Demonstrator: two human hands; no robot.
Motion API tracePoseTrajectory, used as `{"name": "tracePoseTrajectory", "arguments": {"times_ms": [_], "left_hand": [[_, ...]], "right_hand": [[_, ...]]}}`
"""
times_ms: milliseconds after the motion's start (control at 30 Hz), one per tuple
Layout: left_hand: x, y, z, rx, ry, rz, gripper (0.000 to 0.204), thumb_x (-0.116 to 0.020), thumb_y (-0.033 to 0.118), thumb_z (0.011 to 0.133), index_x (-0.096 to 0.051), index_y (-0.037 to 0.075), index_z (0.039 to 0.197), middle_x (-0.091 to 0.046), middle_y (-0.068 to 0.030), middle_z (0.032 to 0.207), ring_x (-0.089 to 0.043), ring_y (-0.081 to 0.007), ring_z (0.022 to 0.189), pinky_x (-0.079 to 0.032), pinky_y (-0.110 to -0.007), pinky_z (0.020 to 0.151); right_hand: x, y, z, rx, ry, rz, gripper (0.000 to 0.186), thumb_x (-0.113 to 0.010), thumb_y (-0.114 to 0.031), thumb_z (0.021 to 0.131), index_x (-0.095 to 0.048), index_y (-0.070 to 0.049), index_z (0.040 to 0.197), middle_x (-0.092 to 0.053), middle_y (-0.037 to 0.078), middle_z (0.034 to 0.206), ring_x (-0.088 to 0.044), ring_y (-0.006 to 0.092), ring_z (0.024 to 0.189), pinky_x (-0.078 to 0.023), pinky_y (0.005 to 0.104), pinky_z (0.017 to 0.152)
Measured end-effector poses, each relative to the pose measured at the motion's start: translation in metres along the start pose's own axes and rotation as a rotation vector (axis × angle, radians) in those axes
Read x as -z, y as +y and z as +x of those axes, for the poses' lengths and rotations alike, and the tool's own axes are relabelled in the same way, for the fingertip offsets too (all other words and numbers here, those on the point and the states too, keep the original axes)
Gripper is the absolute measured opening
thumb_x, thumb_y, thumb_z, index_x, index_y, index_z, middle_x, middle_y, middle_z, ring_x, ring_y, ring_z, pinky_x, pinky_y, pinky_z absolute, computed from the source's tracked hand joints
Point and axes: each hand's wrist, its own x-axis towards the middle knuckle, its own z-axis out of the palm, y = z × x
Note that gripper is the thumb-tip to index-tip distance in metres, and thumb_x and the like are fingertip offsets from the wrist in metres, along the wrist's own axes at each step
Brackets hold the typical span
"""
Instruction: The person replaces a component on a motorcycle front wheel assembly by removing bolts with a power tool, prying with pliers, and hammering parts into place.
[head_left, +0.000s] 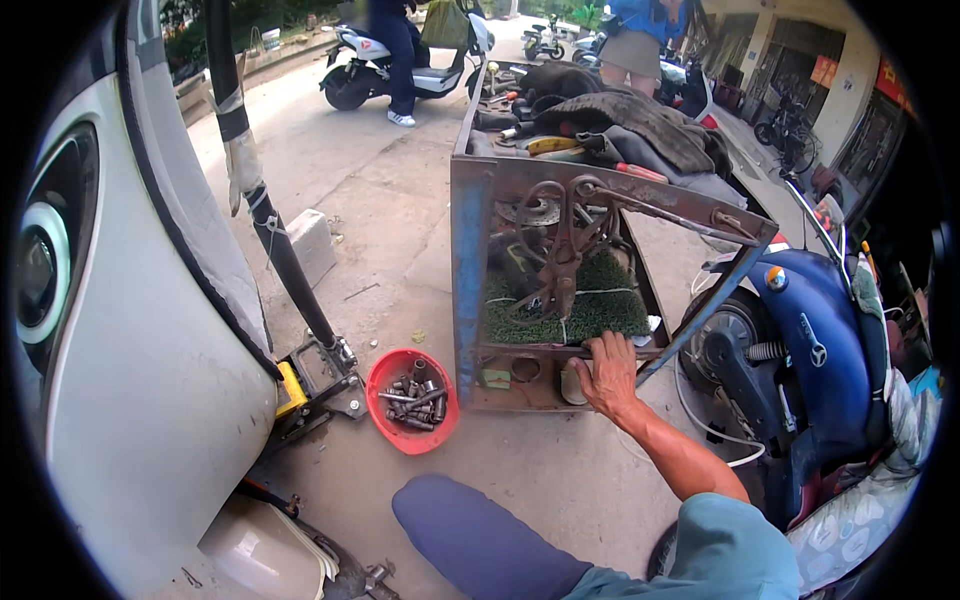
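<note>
My right hand (pixel 608 378) reaches to the front of a rusty blue metal tool cart (pixel 468 290). Its fingers lie over the edge of the middle shelf, against a piece of green artificial turf (pixel 590 312), with the thumb spread away from them. I see nothing held in it. Just beside the thumb, a round can-like object (pixel 573 388) sits on the bottom shelf, partly covered by the hand. Rusty scissors-like tools (pixel 563 265) hang across the cart's front. A red plastic bowl (pixel 376 405) of metal sockets (pixel 415 400) stands on the ground. My left hand is out of view.
On the left is a white vehicle body (pixel 150 380), with a black pole (pixel 290 270) beside it. To the right, a blue scooter (pixel 835 350) stands close to the cart. Dark cloths (pixel 640 115) and hand tools cover the cart's top. Two people stand farther back, near a white scooter (pixel 430 78).
</note>
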Motion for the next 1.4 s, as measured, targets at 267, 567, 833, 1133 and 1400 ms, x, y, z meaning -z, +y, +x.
{"name": "tracePoseTrajectory", "arguments": {"times_ms": [267,567,833,1133,1400], "left_hand": [[-0.094,0.222,0.051,-1.135,-0.148,-0.154,0.043,-0.066,0.020,0.098,-0.054,0.010,0.138,-0.066,-0.0208,0.128,-0.065,-0.0391,0.115,-0.052,-0.052,0.100],[-0.179,0.490,0.069,-1.492,-0.198,-0.507,0.046,-0.075,0.031,0.090,-0.061,0.003,0.125,-0.064,-0.0174,0.127,-0.062,-0.0353,0.117,-0.048,-0.046,0.102],[-0.239,0.587,0.093,-1.289,-0.430,-0.509,0.074,-0.071,0.036,0.090,-0.044,0.006,0.151,-0.042,-0.0178,0.157,-0.035,-0.0382,0.149,-0.021,-0.054,0.126],[-0.258,0.603,0.074,-1.186,-0.396,-0.646,0.077,-0.074,0.026,0.082,-0.045,0.005,0.150,-0.047,-0.0184,0.151,-0.037,-0.0384,0.147,-0.020,-0.054,0.126],[-0.250,0.605,0.068,-1.190,-0.393,-0.597,0.083,-0.080,0.027,0.079,-0.044,0.001,0.149,-0.046,-0.0220,0.149,-0.037,-0.0439,0.144,-0.028,-0.053,0.122]], "right_hand": [[0.050,-0.004,-0.022,0.048,-0.124,0.180,0.043,-0.077,-0.021,0.084,-0.062,-0.005,0.120,-0.056,0.015,0.103,-0.055,0.0347,0.098,-0.042,0.0464,0.085],[0.151,0.023,-0.008,0.139,-0.396,0.633,0.037,-0.076,-0.014,0.088,-0.065,-0.002,0.122,-0.065,0.017,0.123,-0.064,0.0357,0.115,-0.053,0.0442,0.097],[0.319,0.007,0.113,0.450,0.164,0.680,0.026,-0.079,-0.002,0.081,-0.071,-0.002,0.106,-0.071,0.014,0.104,-0.071,0.0277,0.095,-0.056,0.0369,0.081],[0.257,0.041,0.298,0.375,-0.429,0.156,0.076,-0.081,-0.024,0.081,-0.049,-0.007,0.148,-0.054,0.019,0.144,-0.049,0.0361,0.138,-0.042,0.0443,0.116],[0.236,0.096,0.396,0.265,-0.231,0.024,0.054,-0.065,0.004,0.077,-0.065,-0.004,0.130,-0.060,0.021,0.136,-0.056,0.0400,0.129,-0.045,0.0452,0.110]]}}
